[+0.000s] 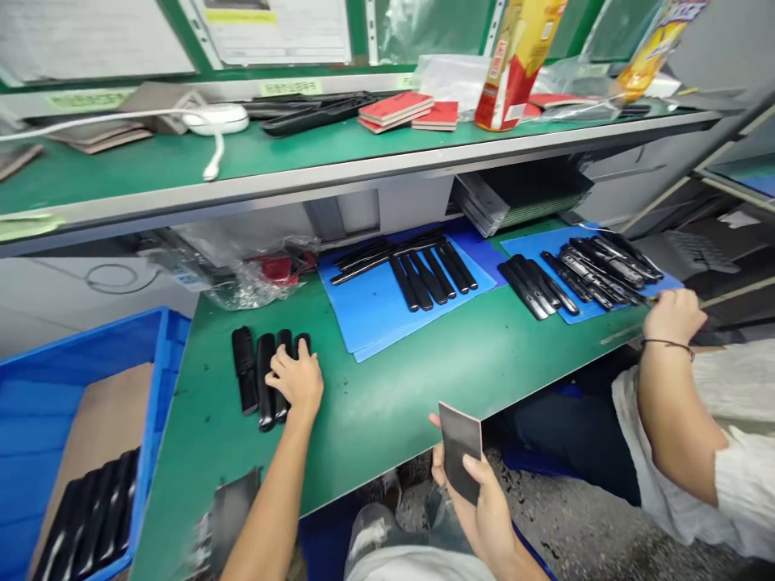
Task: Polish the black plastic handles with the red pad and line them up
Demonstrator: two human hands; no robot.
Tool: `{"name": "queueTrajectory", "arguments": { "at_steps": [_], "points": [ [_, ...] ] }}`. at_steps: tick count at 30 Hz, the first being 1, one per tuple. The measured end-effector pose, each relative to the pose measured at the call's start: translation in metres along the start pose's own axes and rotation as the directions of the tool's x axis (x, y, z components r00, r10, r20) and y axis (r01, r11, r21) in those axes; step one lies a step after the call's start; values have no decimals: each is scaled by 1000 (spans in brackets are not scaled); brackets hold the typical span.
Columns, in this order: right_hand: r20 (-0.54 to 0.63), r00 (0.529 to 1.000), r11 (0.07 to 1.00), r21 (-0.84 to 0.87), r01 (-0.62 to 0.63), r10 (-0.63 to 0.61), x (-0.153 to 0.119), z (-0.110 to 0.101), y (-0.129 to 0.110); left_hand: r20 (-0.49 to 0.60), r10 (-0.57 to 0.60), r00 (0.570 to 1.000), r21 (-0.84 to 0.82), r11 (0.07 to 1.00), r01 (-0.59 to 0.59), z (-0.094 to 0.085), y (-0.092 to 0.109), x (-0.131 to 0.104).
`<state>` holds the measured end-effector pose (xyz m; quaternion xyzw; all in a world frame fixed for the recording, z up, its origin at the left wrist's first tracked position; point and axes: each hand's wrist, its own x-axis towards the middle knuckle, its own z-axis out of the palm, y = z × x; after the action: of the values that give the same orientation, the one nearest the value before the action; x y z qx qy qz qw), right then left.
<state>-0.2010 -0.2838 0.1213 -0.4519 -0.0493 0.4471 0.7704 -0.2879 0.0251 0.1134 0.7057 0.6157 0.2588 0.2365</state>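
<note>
Head view: left grip (298, 379), fingers apart, apparently handling black pieces (265, 387) beneath it on the counter (375, 395); right grip (488, 516), clamped on a dark pad (458, 452). Lifting would require left closure.

Green tabletop (387, 387); solid blue bin (42, 395)

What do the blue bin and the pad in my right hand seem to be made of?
The blue bin looks like molded plastic, given its soft sheen and even color. The pad in your right hand could be foam-backed abrasive or rubber: matte dark face, thin pinkish edge; which, I can't tell.
</note>
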Motion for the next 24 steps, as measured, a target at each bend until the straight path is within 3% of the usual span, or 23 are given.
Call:
{"name": "queueTrajectory", "arguments": {
  "at_steps": [2,5,8,11,13,16,18,20,21,22,24],
  "points": [
    [-11,994,967,232,-106,112,5,-19,-15,41,66,997,-55,996,-64,24,38,19],
    [-64,986,929,349,-122,153,10,-47,-34,141,173,975,-204,969,-142,83,119,45],
    [-111,987,942,328,-73,115,9,-69,-49,222,136,966,-315,947,-61,136,191,61],
    [-181,981,950,311,-10,70,5,-86,-62,293,15,956,-357,929,95,153,220,61],
    [-218,975,945,325,27,47,1,-96,-69,332,-45,942,-371,912,174,143,213,49],
    [-191,981,958,287,13,44,-1,-103,-70,381,-80,921,-395,887,240,104,181,10],
    [-153,988,993,119,12,6,0,-95,-67,413,-79,907,-443,853,276,70,154,-29],
    [-103,979,969,-194,154,-176,1,-76,-65,459,-74,885,-509,795,330,35,128,-73],
    [-32,945,878,-380,290,-326,2,-62,-65,490,-65,870,-545,756,364,18,117,-96],
    [80,878,722,-536,436,-471,2,-47,-65,526,-55,849,-592,693,412,0,108,-117],
    [336,710,365,-678,638,-619,0,-14,-64,628,-12,778,-700,427,572,-32,97,-153]
  ]
}}
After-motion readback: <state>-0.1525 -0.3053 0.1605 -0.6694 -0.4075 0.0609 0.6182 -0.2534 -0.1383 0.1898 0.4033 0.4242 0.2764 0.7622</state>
